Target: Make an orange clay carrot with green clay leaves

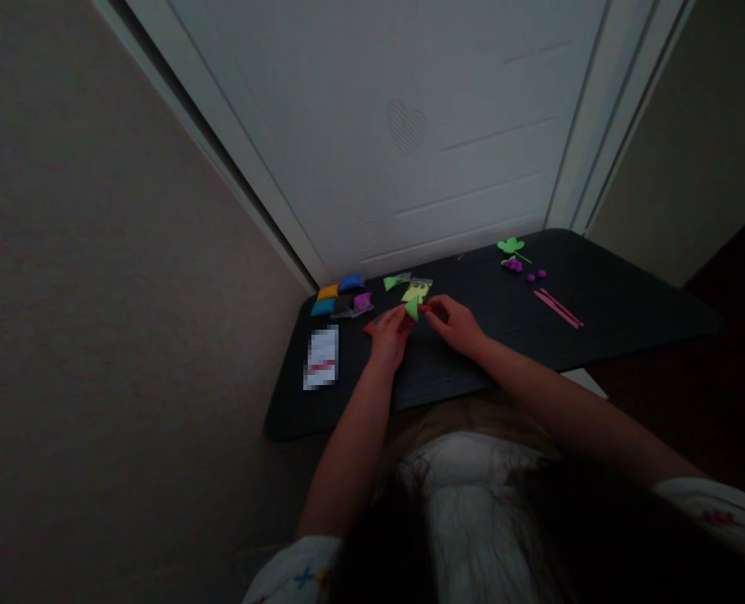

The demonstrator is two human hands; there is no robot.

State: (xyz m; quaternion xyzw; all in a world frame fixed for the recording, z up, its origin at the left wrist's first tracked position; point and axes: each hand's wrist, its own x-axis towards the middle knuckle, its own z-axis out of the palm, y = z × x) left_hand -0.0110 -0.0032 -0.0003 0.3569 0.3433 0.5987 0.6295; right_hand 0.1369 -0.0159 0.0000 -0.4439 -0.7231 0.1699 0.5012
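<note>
Both hands meet over the middle of the dark table. My left hand (390, 335) is closed on a bright green piece of modelling clay (413, 309), shaped roughly like a triangle or cone. My right hand (459, 325) pinches a small red piece (425, 309), which touches or nearly touches the green clay; its exact shape is hard to make out in the dim light. A red packet (370, 328) lies partly hidden beside my left hand. Just beyond the fingers is a packet of yellow clay (416, 291), with a green clay packet (396, 282) to its left.
Orange (328, 292), blue (351, 283), teal (323, 307) and purple (362, 301) packets sit at the table's (624, 285) back left, above a blurred white card-like item (321, 358). Rightward are a green leaf shape (511, 246), purple clay balls (513, 265) and pink tools (558, 309). A white door (473, 109) stands behind.
</note>
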